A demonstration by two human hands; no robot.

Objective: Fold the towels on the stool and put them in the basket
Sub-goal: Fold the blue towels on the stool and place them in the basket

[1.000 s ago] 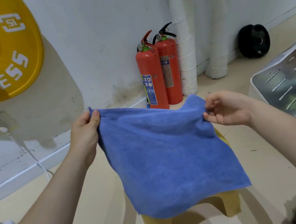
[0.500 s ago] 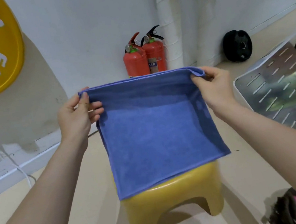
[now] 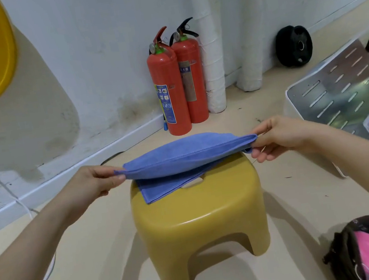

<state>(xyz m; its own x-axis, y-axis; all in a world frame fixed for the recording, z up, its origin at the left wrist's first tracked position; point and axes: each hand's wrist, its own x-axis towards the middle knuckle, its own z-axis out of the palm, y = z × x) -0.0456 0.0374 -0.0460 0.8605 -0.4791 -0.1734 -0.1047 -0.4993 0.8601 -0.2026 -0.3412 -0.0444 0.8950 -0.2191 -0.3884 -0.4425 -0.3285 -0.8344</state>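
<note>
Your left hand (image 3: 94, 182) and right hand (image 3: 278, 136) pinch the blue towel (image 3: 181, 159) by its ends. Its lower fold rests on the stool (image 3: 200, 221).

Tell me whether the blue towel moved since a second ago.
Yes. The blue towel has dropped toward the yellow stool; its lower part now lies on the seat.

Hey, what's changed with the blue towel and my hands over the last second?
The left hand and right hand lowered the blue towel from hanging in the air: its lower half now lies on the yellow stool, the pinched edge doubled over above it. Neither let go. Stool and fire extinguishers stayed put.
</note>
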